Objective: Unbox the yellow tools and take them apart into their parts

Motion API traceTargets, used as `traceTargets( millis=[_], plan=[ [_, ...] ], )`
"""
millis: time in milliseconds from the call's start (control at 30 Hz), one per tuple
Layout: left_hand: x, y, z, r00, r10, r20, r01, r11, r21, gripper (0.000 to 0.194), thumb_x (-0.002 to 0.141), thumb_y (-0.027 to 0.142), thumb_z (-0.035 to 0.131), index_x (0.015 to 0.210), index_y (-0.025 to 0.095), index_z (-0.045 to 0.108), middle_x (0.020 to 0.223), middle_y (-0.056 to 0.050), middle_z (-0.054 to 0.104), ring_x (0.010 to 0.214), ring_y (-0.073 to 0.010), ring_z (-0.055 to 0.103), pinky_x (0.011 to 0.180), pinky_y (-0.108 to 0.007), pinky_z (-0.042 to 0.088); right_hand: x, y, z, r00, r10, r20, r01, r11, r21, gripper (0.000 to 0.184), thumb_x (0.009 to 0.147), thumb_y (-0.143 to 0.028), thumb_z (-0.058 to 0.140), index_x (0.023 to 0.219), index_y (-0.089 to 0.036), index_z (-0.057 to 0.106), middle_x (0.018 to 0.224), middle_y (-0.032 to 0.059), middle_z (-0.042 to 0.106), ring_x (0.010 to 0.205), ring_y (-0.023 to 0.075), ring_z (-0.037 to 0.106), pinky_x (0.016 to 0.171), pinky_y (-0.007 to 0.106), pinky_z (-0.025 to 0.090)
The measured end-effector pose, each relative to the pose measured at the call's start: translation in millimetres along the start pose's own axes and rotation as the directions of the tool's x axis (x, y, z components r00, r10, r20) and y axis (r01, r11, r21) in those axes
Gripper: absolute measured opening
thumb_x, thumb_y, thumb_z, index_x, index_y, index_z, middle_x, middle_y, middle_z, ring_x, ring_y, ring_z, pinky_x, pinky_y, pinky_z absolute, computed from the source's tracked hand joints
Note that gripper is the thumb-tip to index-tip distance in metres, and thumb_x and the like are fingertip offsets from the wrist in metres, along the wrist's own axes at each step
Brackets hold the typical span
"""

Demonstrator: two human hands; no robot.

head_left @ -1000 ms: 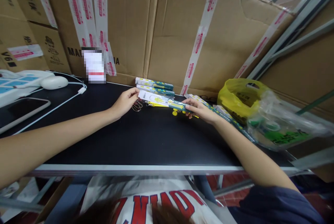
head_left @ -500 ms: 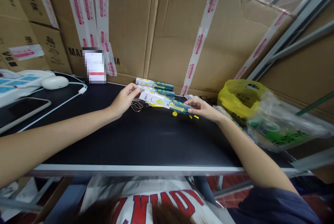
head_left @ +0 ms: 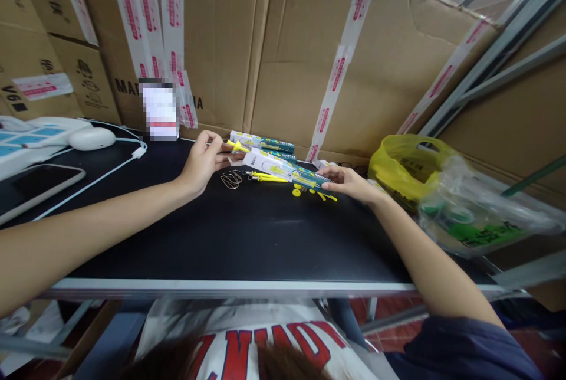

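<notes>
Green-and-white carton (head_left: 287, 170) between two hands, with a yellow part (head_left: 239, 147) at its left end

The carton, taken here as the landmark, is over the far half of a black tabletop (head_left: 247, 244), its white end to the left and its green end to the right, slanting downward in the view from left to right. Whether its underside rests on anything cannot be told. At its green end, the right hand (head_left: 351, 184) grips it between thumb and fingers. Just beyond its white end, the left hand (head_left: 200, 161) pinches the yellow part, whose visible tip lies beside the carton's upper left corner; the fingers hide the remainder.

Close in front of the carton's white end lie bent metal hooks (head_left: 231, 179). Along its near side lie yellow rods (head_left: 267, 178), with small yellow discs (head_left: 296, 193) farther right. Two similar cartons (head_left: 262, 142) lie directly behind it, the nearer partly covered by it. Farther behind stands a large cardboard panel (head_left: 300, 73) with printed tape. Well to the right of the carton, past the right hand, are a yellow bag (head_left: 407, 173) and a clear plastic bag (head_left: 481, 220). Well to its left are a white power strip (head_left: 35, 138) and a phone (head_left: 39, 185).
</notes>
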State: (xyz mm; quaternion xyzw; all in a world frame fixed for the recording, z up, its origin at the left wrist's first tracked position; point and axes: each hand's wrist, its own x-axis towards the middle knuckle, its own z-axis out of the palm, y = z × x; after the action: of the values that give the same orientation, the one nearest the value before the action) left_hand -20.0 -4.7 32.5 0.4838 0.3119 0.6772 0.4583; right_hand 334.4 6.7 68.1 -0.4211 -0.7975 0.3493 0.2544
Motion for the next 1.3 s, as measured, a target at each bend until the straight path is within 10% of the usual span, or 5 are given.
traceTargets(
  millis=[200,400,800,1067,1300],
  plan=[
    [4,5,-4.4,0.986,-0.051,-0.161,0.044,0.998,-0.044,0.011,0.092,0.025,0.043,0.084,0.021,0.038,0.085,-0.001,0.065,0.068,-0.0169,0.071,0.065,-0.029,0.058,1,5,-1,0.999,0.009,-0.035,-0.009,1.0,0.017,0.046,0.066,-0.041,0.077,0.102,-0.017,0.062,0.102,0.006,0.068,0.091,0.0188,0.064,0.091,0.038,0.048],
    [2,2,-1.9,0.995,-0.068,-0.07,0.063,0.995,-0.073,0.027,0.088,0.045,0.052,0.087,0.021,0.041,0.08,-0.004,0.068,0.074,-0.0212,0.071,0.063,-0.029,0.058,3,5,5,0.998,-0.004,-0.061,0.004,1.0,0.015,0.048,0.065,-0.043,0.077,0.103,-0.017,0.062,0.102,0.0068,0.068,0.093,0.0202,0.064,0.09,0.039,0.049],
    [4,12,-1.3,0.988,-0.072,-0.138,0.07,0.997,-0.02,0.028,0.077,0.023,0.068,0.084,0.021,0.041,0.083,-0.001,0.062,0.073,-0.0203,0.072,0.052,-0.019,0.057,3,4,9,0.995,-0.082,-0.062,0.075,0.992,-0.106,0.047,0.067,-0.045,0.074,0.102,-0.019,0.057,0.101,0.0058,0.065,0.093,0.0201,0.063,0.089,0.038,0.051],
    [23,31,-18.1,0.964,0.019,-0.264,-0.03,0.999,-0.035,0.029,0.077,0.029,0.068,0.086,0.021,0.041,0.084,0.002,0.059,0.075,-0.0182,0.07,0.057,-0.023,0.052,-10,-1,-35,0.961,-0.104,-0.256,0.038,0.968,-0.25,0.046,0.063,-0.047,0.076,0.093,-0.019,0.055,0.098,0.0076,0.064,0.091,0.0232,0.061,0.09,0.042,0.049],
    [22,31,-18.3,0.964,0.014,-0.264,-0.015,1.0,-0.001,0.033,0.077,0.03,0.068,0.089,0.02,0.039,0.083,0.005,0.057,0.074,-0.0144,0.069,0.062,-0.023,0.05,-35,15,-93,0.841,0.004,-0.541,-0.269,0.871,-0.411,0.037,0.065,-0.034,0.076,0.087,-0.017,0.052,0.091,0.0091,0.064,0.08,0.0219,0.06,0.077,0.037,0.049]
  ],
)
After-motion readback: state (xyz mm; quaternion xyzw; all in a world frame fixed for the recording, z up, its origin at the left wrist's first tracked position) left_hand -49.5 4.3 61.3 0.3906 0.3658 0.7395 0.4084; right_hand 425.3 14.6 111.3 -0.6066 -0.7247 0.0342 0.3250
